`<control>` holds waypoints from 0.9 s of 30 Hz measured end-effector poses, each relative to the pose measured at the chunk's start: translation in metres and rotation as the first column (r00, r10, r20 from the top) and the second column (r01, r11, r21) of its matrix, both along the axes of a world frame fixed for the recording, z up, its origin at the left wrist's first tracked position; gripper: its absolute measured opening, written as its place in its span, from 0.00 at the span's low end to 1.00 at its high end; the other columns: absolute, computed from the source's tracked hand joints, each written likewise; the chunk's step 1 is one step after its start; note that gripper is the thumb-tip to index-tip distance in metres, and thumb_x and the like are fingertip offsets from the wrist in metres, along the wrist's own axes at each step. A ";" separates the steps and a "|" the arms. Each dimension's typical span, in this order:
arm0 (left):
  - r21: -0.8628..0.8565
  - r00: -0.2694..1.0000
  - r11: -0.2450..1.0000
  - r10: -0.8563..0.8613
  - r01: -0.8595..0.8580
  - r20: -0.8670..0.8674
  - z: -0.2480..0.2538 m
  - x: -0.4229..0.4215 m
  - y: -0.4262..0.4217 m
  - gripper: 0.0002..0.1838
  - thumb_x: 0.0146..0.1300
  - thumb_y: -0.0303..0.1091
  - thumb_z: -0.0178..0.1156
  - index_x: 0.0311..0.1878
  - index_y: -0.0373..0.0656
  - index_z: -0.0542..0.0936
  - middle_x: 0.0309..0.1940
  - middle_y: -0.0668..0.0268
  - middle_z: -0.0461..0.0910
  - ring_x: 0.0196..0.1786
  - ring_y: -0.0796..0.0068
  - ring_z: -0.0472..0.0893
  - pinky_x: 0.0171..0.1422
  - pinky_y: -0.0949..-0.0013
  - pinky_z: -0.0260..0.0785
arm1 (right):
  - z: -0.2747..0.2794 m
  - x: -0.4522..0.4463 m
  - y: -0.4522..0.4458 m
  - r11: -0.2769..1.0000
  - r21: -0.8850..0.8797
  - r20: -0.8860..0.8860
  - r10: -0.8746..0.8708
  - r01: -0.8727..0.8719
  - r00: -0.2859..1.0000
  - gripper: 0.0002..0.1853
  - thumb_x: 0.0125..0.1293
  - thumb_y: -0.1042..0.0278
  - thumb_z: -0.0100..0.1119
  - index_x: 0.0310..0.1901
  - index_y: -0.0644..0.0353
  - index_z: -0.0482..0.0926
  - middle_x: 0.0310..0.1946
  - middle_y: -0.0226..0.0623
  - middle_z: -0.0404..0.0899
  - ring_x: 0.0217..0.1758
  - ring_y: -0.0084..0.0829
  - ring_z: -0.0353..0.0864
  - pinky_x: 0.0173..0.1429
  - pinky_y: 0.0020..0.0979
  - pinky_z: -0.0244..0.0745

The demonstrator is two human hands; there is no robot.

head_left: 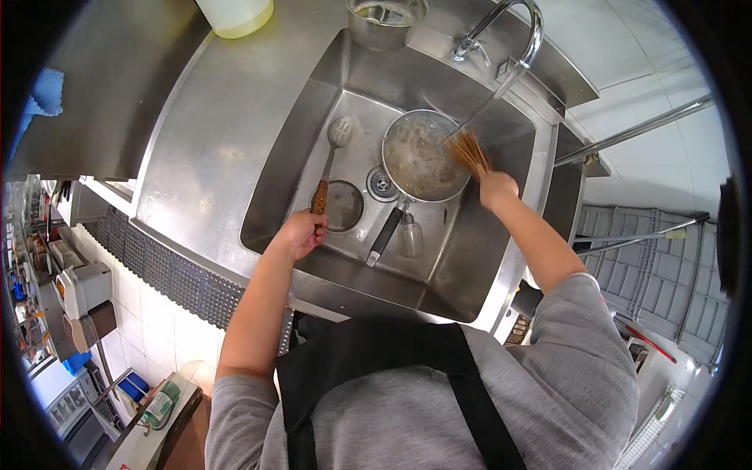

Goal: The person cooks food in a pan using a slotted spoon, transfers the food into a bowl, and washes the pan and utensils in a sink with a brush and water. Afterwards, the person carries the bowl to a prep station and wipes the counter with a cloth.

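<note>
My left hand (304,233) is closed round the wooden handle end of a slotted spoon (340,133), whose metal head points toward the back of the sink (462,286). My right hand (498,190) grips a bamboo scrubbing brush (470,153), its bristles at the right rim of a pan (423,149). Cloudy water fills the pan, and a stream from the faucet (536,35) runs into it. The pan's black handle (386,235) points toward me. Beside the spoon handle lies a round, flat disc (343,207).
A clear bottle-shaped item (410,237) lies by the pan handle, and the drain (381,184) is left of the pan. On the back ledge stands a metal pot (384,31). A container of yellowish liquid (239,19) is on the left counter (219,141).
</note>
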State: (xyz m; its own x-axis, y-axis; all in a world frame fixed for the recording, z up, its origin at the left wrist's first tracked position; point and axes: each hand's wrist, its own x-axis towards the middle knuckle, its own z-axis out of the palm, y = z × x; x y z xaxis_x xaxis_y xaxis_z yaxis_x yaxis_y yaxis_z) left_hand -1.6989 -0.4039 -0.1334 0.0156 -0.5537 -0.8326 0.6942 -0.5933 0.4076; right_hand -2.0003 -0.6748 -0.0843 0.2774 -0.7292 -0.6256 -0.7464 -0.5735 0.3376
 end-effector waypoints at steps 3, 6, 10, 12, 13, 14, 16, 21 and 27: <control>0.008 0.999 0.999 0.045 -0.045 -0.006 -0.010 0.002 -0.001 0.04 0.63 0.29 0.51 0.35 0.42 0.67 0.22 0.70 0.67 0.20 0.81 0.65 0.21 0.76 0.57 | 0.044 0.022 0.040 0.950 0.310 -0.172 0.092 -0.035 0.981 0.35 0.54 0.69 0.50 0.68 0.51 0.58 0.55 0.48 0.73 0.56 0.38 0.75 0.54 0.36 0.74; 0.056 0.988 0.998 -0.008 -0.001 0.151 -0.018 0.000 -0.011 0.08 0.64 0.34 0.51 0.29 0.45 0.67 0.19 0.70 0.65 0.19 0.81 0.63 0.20 0.75 0.55 | 0.023 0.022 0.010 0.863 0.424 -0.258 -0.177 0.276 0.950 0.35 0.54 0.68 0.49 0.67 0.58 0.57 0.56 0.51 0.71 0.57 0.41 0.74 0.59 0.39 0.70; 0.262 0.786 0.952 -0.284 0.161 0.549 -0.071 0.031 -0.014 0.13 0.64 0.40 0.52 0.32 0.39 0.76 0.28 0.60 0.75 0.28 0.68 0.73 0.30 0.66 0.64 | -0.016 0.022 0.024 0.938 0.246 -0.018 -0.249 0.245 0.968 0.38 0.55 0.68 0.49 0.69 0.59 0.51 0.53 0.51 0.73 0.58 0.42 0.74 0.60 0.37 0.69; 0.447 0.507 0.860 -0.507 0.246 0.697 -0.091 0.048 -0.005 0.16 0.64 0.41 0.51 0.35 0.35 0.80 0.32 0.50 0.81 0.36 0.58 0.82 0.37 0.59 0.71 | 0.008 0.039 0.056 0.837 0.486 0.017 -0.297 0.251 0.955 0.39 0.57 0.62 0.53 0.70 0.51 0.49 0.53 0.51 0.73 0.53 0.43 0.76 0.47 0.39 0.77; 0.577 0.223 0.715 -0.684 0.395 0.694 -0.097 0.056 -0.001 0.18 0.64 0.40 0.50 0.38 0.33 0.80 0.38 0.47 0.80 0.42 0.55 0.80 0.43 0.57 0.71 | 0.019 0.045 0.062 0.749 0.595 0.053 -0.401 0.293 0.915 0.40 0.57 0.60 0.55 0.70 0.48 0.49 0.53 0.51 0.73 0.50 0.42 0.77 0.41 0.40 0.79; 0.708 -0.091 0.524 -0.770 0.473 0.631 -0.104 0.063 0.001 0.19 0.63 0.40 0.48 0.42 0.31 0.80 0.43 0.44 0.79 0.49 0.53 0.79 0.49 0.56 0.70 | -0.003 0.038 0.050 0.703 0.638 0.163 -0.521 0.313 0.838 0.40 0.57 0.58 0.57 0.70 0.45 0.50 0.52 0.50 0.74 0.47 0.41 0.78 0.36 0.40 0.80; 0.767 -0.115 0.390 -0.852 0.510 0.510 -0.120 0.079 -0.001 0.20 0.62 0.40 0.47 0.41 0.31 0.80 0.40 0.46 0.80 0.45 0.54 0.81 0.47 0.57 0.71 | -0.040 0.034 0.020 0.732 0.608 0.326 -0.583 0.308 0.744 0.42 0.57 0.57 0.58 0.71 0.40 0.47 0.49 0.48 0.75 0.41 0.40 0.79 0.30 0.39 0.80; 0.704 0.322 0.557 -0.830 0.440 0.456 -0.078 0.061 -0.009 0.21 0.59 0.42 0.48 0.36 0.31 0.80 0.28 0.51 0.81 0.31 0.57 0.82 0.38 0.60 0.72 | -0.070 0.048 0.031 0.633 0.569 0.357 -0.765 0.525 0.536 0.42 0.59 0.57 0.57 0.71 0.41 0.43 0.45 0.44 0.76 0.31 0.37 0.80 0.25 0.35 0.78; 0.453 0.686 0.817 -0.558 0.356 0.467 -0.075 0.046 -0.022 0.19 0.61 0.45 0.50 0.29 0.35 0.76 0.18 0.61 0.74 0.17 0.72 0.72 0.22 0.61 0.63 | -0.028 0.053 0.026 0.434 0.841 0.379 -0.899 0.324 0.221 0.40 0.61 0.57 0.55 0.71 0.43 0.46 0.32 0.34 0.76 0.28 0.29 0.78 0.22 0.32 0.75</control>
State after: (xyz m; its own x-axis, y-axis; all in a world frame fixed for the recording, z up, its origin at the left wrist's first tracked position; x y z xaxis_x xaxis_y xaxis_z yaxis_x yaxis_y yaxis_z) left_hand -1.6530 -0.4254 -0.2088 0.3424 -0.3407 -0.8756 0.0064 -0.9311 0.3648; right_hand -1.9473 -0.6488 -0.1126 0.4003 -0.5263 -0.7502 -0.6615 0.4006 -0.6340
